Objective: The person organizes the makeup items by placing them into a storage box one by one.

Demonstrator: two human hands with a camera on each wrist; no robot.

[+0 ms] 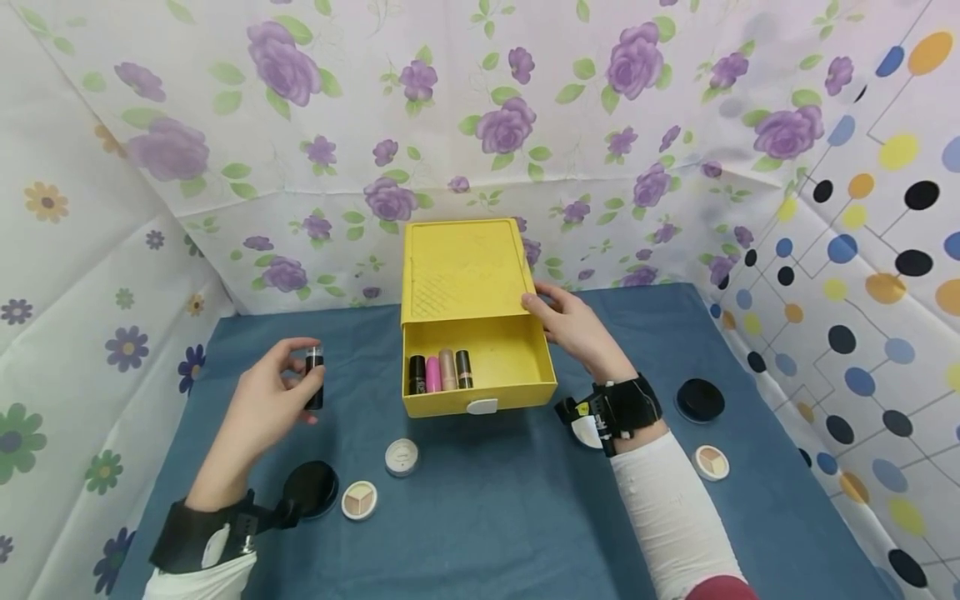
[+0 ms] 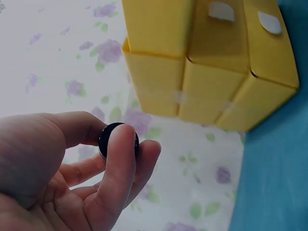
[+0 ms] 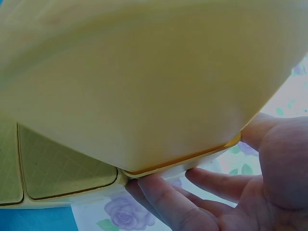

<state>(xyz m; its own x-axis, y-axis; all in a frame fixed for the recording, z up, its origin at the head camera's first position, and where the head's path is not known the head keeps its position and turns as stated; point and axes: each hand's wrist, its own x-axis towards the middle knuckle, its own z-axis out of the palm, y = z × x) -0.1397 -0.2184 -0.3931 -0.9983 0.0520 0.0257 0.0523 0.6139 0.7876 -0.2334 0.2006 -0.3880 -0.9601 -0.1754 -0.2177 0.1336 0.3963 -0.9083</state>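
Note:
My left hand (image 1: 273,396) pinches a black lipstick tube (image 1: 315,379) with a clear end, left of the yellow drawer box (image 1: 465,258). In the left wrist view the tube's round black end (image 2: 109,139) shows between thumb and fingers. The box's top drawer (image 1: 513,354) is pulled out, and several lipstick tubes (image 1: 447,369) stand side by side in its left part: black, pink, beige and dark. My right hand (image 1: 573,325) holds the box's right front corner, thumb on top and fingers at the side; the right wrist view shows the fingertips (image 3: 154,185) against the wall.
Round black compacts (image 1: 700,400) lie at right and near the left wrist. White-rimmed three-colour palettes (image 1: 359,500) lie on both sides of the blue cloth (image 1: 480,517). A small white round case (image 1: 402,457) is before the box. Patterned curtains (image 1: 465,108) stand behind and beside.

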